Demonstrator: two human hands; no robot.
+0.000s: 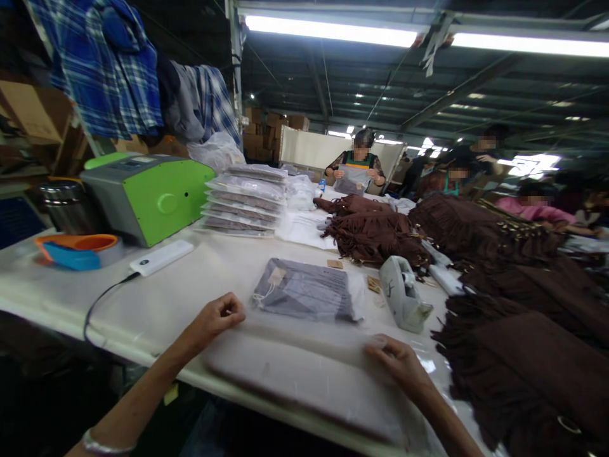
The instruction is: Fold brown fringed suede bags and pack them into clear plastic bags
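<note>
My left hand [227, 312] is closed in a pinch at the left edge of a clear plastic bag [295, 368]. At the right edge of that bag, my right hand [392, 355] grips the film between thumb and fingers. The sheet stretches between both hands, blurred and hanging toward the table's front edge. Just beyond it lies a flat grey fringed fabric piece [309, 292], with a small beige tag [276, 275] and white string on its left. Whether the piece is partly inside the film I cannot tell.
A tape dispenser [404, 295] stands right of the grey piece. Brown fringed goods [528, 374] crowd the right side. Packed bags [245, 203] are stacked behind, beside a green-grey machine [157, 193]. A white power bank [162, 257] lies left. A co-worker [359, 165] holds grey fabric opposite.
</note>
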